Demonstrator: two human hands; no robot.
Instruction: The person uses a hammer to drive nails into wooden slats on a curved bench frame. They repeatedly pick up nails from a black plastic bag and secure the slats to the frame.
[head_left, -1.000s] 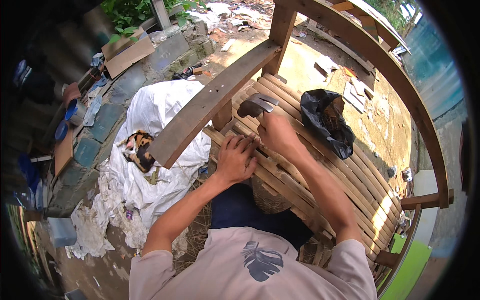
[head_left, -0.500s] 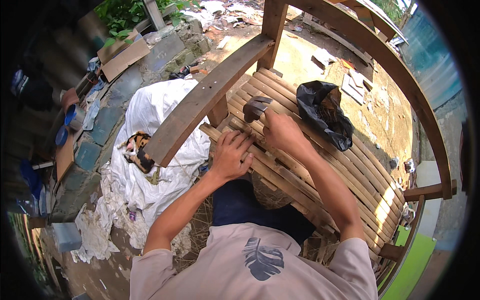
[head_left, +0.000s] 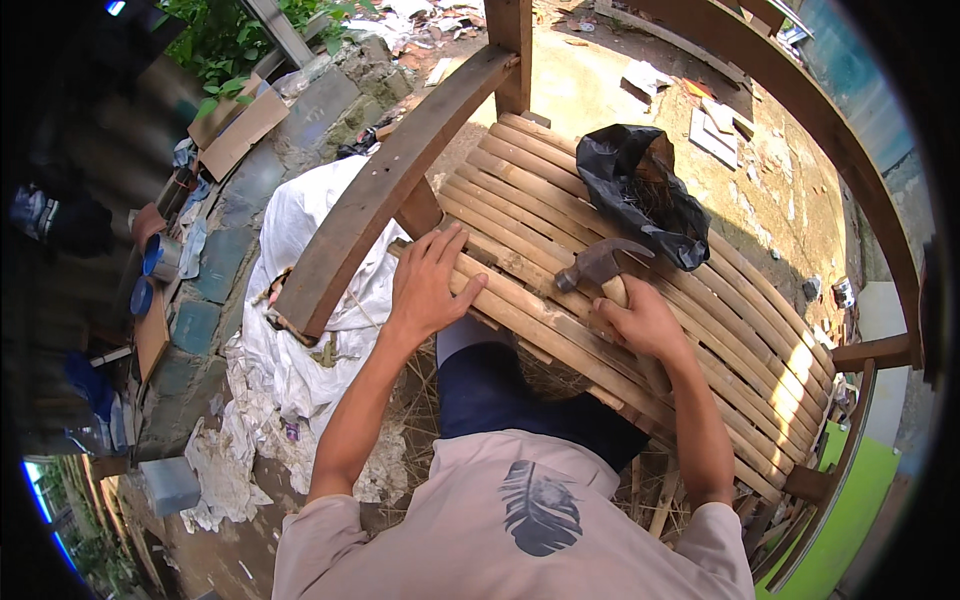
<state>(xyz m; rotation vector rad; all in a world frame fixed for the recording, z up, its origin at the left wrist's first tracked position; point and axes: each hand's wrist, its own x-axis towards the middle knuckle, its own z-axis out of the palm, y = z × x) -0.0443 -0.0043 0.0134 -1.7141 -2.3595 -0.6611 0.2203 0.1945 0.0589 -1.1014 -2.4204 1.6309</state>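
My left hand (head_left: 430,285) lies on the near left end of the bench's front bamboo slat (head_left: 535,318), fingers stretched out and thumb apart. To its right, my right hand (head_left: 640,318) is closed round the wooden handle of a claw hammer (head_left: 603,262). The dark metal head is over the slats, and part of the handle is hidden by my fingers. Beneath both hands is the slatted bench seat (head_left: 515,205), set in a brown wooden frame. A black plastic bag (head_left: 690,240), its mouth open, sits on the far slats with thin brownish pieces inside.
A wooden armrest (head_left: 400,175) curves past my left hand, and a long curved rail (head_left: 840,150) arches along the far right. White sheeting (head_left: 300,225) covers the ground at left, beside a low block wall (head_left: 215,265). Cardboard (head_left: 243,130) leans on that wall.
My right hand has brought the hammer right and nearer to me, away from my left hand. The left hand remains on the front slat. My view has shifted slightly, and the armrest now hides most of the cat.
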